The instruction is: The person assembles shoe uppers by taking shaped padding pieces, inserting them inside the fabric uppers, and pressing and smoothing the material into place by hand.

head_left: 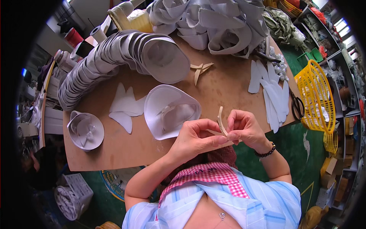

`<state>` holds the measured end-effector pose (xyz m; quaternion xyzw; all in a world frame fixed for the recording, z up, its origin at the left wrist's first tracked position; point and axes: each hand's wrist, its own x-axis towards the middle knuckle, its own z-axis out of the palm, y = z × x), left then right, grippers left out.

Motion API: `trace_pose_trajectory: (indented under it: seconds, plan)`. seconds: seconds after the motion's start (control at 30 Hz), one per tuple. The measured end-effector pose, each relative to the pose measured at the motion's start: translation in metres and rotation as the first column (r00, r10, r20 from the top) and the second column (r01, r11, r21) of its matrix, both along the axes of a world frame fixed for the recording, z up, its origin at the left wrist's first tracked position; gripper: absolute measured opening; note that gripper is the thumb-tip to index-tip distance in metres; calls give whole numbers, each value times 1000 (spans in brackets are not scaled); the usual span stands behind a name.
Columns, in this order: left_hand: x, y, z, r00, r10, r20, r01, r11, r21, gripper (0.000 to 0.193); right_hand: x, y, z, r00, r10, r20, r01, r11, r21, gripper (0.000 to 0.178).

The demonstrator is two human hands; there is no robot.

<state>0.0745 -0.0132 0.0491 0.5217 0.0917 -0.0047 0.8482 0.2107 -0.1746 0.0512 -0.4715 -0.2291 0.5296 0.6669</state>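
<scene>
Near the table's front edge, my left hand and my right hand come close together. Both pinch a thin, curved cream strip; one end of it sticks up between the fingers. A dark bead bracelet circles my right wrist. Just left of my hands lies a white molded shell with an open hollow. Further back rest several similar cream strips, crossed over each other.
A long curved stack of nested white shells fills the back left. White flat pieces and a white bowl lie left. At right are long white flat pieces, black-handled scissors and a yellow basket.
</scene>
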Motion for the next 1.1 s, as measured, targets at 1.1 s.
trace_pose_trajectory:
  seconds: [1.1]
  plan:
    - [-55, 4, -57, 930, -65, 362, -344, -498, 796, 25, -54, 88, -22, 66, 57, 996, 299, 951, -74, 21]
